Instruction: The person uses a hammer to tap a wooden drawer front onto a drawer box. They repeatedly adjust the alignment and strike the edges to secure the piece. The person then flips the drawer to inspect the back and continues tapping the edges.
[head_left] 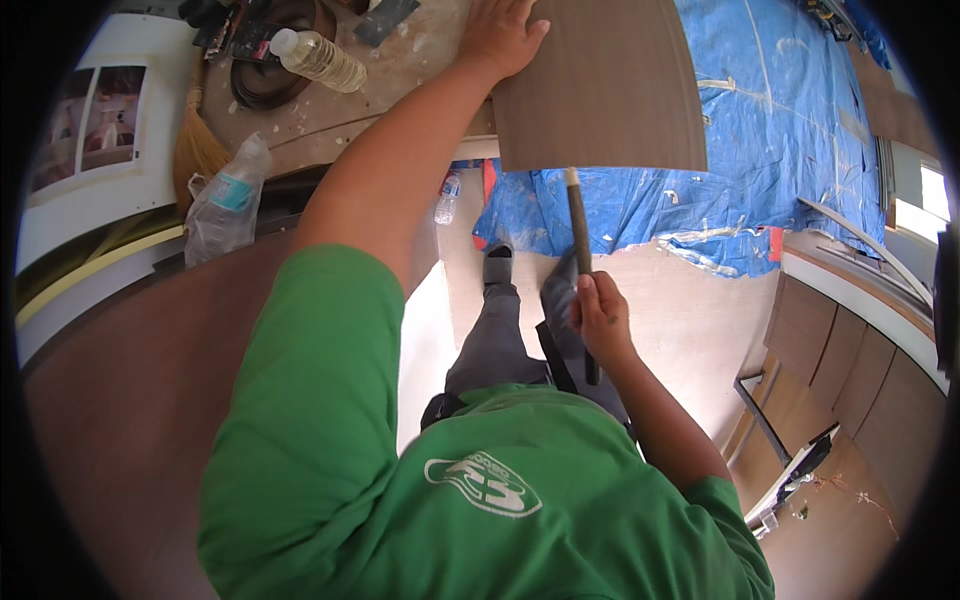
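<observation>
My left hand (503, 40) lies flat near the left edge of a brown wood-grain panel (605, 95), its fingers stretched out and partly cut off by the top of the view. The panel rests on the worktable and juts out past its front edge. In my right hand (603, 318) is a long, narrow, dark bar that looks like a file (578, 220), gripped near its lower part. It stands nearly upright in the view, and its pale tip meets or nearly meets the panel's near edge; contact cannot be made out.
On the dusty worktable (405, 75) lie a plastic bottle (320, 60) and coiled dark edging strip (270, 85). A straw broom (197, 150) and a plastic bag (228, 205) are at the left. Blue tarp (775, 130) spreads at the right; a water bottle (448, 198) is on the floor.
</observation>
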